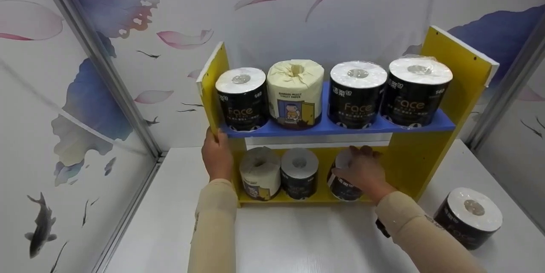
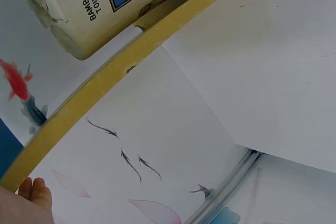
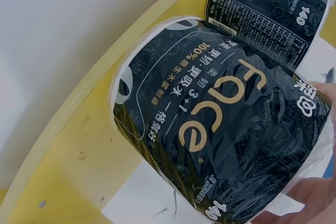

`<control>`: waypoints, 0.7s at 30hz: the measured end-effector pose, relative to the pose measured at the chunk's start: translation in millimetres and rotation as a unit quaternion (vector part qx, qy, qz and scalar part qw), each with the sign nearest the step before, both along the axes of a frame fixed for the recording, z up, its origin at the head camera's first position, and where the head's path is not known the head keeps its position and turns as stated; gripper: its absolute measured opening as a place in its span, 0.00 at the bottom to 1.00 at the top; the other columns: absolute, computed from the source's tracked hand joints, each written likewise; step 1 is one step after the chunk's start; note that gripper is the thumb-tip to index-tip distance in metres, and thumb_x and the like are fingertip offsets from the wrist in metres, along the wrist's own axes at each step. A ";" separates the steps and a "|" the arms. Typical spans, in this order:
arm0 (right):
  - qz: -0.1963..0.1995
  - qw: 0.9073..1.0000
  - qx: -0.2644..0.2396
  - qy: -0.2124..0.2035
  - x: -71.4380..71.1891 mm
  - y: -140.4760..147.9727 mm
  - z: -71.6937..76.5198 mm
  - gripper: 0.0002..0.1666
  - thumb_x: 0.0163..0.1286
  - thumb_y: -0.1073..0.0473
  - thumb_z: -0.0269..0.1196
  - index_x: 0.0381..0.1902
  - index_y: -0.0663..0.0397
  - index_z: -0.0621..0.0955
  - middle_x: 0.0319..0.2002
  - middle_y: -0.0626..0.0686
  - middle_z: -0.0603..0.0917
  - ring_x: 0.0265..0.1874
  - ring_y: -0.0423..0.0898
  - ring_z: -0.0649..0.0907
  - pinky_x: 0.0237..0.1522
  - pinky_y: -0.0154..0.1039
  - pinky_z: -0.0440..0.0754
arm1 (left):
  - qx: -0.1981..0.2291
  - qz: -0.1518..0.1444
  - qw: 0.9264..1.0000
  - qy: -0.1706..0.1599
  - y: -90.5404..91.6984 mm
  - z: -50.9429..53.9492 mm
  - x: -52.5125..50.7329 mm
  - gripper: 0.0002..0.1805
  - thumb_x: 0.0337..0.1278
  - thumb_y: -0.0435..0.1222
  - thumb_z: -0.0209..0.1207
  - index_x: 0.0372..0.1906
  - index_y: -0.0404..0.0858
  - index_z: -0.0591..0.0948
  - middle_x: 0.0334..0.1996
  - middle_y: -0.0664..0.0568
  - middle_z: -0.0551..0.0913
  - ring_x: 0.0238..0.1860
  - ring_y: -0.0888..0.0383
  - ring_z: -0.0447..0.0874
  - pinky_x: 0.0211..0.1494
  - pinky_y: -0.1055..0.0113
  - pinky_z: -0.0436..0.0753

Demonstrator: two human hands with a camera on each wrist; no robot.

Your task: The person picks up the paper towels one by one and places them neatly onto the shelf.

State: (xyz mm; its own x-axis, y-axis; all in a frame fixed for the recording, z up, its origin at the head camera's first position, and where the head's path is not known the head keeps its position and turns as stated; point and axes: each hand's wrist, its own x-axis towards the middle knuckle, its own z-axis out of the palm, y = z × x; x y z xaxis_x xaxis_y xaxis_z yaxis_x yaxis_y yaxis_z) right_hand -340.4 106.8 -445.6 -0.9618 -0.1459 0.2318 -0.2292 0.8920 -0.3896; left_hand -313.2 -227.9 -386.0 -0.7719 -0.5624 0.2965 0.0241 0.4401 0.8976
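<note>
A small two-tier shelf (image 1: 451,73) has yellow sides and a blue upper board. My left hand (image 1: 217,156) grips its left side panel (image 1: 209,66); in the left wrist view its fingertips (image 2: 39,192) show behind the yellow edge (image 2: 100,87). On the lower tier my right hand (image 1: 362,173) holds a black-wrapped toilet roll (image 3: 210,119) marked "Face" by its top. That roll stands right of another black-wrapped roll (image 1: 299,175), with a gap between them. A cream-wrapped roll (image 1: 259,175) sits at the lower left.
Several rolls line the upper tier: a black one (image 1: 242,102), a cream one (image 1: 296,94) and two more black ones (image 1: 357,98) to the right. One black roll (image 1: 468,217) stands on the white table (image 1: 298,239), right of the shelf. Printed panels (image 1: 366,9) enclose the table.
</note>
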 end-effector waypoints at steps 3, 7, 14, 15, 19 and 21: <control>-0.005 1.000 -0.011 -0.010 -3.0 -3.9 -0.6 0.48 0.54 0.42 0.69 0.61 0.72 0.71 0.53 0.76 0.70 0.51 0.73 0.68 0.47 0.66 0.73 | 0.007 -0.004 1.000 -0.004 0.2 0.4 0.5 0.23 0.72 0.44 0.42 0.64 0.39 0.70 0.52 0.41 0.79 0.47 0.46 0.76 0.56 0.50 0.72; -0.022 0.999 -0.025 -0.036 -6.3 -8.4 -0.6 0.46 0.54 0.41 0.68 0.61 0.68 0.71 0.52 0.73 0.69 0.52 0.72 0.66 0.44 0.70 0.72 | 0.004 -0.003 1.000 -0.001 0.3 0.5 0.4 0.22 0.72 0.44 0.42 0.63 0.39 0.71 0.52 0.42 0.79 0.48 0.47 0.76 0.56 0.50 0.72; -0.034 0.998 -0.017 -0.040 -12.4 -14.6 -5.9 0.49 0.52 0.39 0.68 0.62 0.67 0.70 0.53 0.73 0.69 0.53 0.72 0.67 0.45 0.69 0.73 | 0.007 0.002 1.000 0.005 1.2 1.2 1.2 0.21 0.72 0.44 0.42 0.61 0.39 0.72 0.45 0.42 0.80 0.43 0.47 0.74 0.52 0.52 0.73; -0.034 0.999 -0.017 -0.039 -12.8 -15.3 -6.3 0.49 0.52 0.39 0.68 0.62 0.68 0.70 0.54 0.73 0.69 0.53 0.72 0.67 0.45 0.69 0.73 | 0.006 0.003 1.000 0.005 1.2 1.0 0.9 0.22 0.72 0.44 0.42 0.62 0.39 0.72 0.46 0.42 0.80 0.44 0.47 0.74 0.52 0.51 0.73; -0.037 0.998 -0.016 -0.047 -14.1 -17.2 -7.3 0.50 0.53 0.39 0.68 0.63 0.68 0.69 0.55 0.73 0.69 0.54 0.73 0.66 0.46 0.70 0.73 | 0.002 0.005 1.000 0.007 0.9 0.1 0.2 0.23 0.71 0.44 0.42 0.64 0.38 0.71 0.50 0.41 0.80 0.46 0.46 0.75 0.55 0.51 0.72; -0.037 0.998 -0.013 -0.049 -14.7 -17.8 -7.4 0.49 0.54 0.39 0.67 0.63 0.68 0.69 0.55 0.74 0.68 0.54 0.73 0.66 0.47 0.70 0.72 | 0.004 0.005 1.000 0.008 1.1 -0.2 0.4 0.24 0.71 0.44 0.43 0.64 0.37 0.71 0.52 0.41 0.80 0.47 0.46 0.76 0.57 0.50 0.72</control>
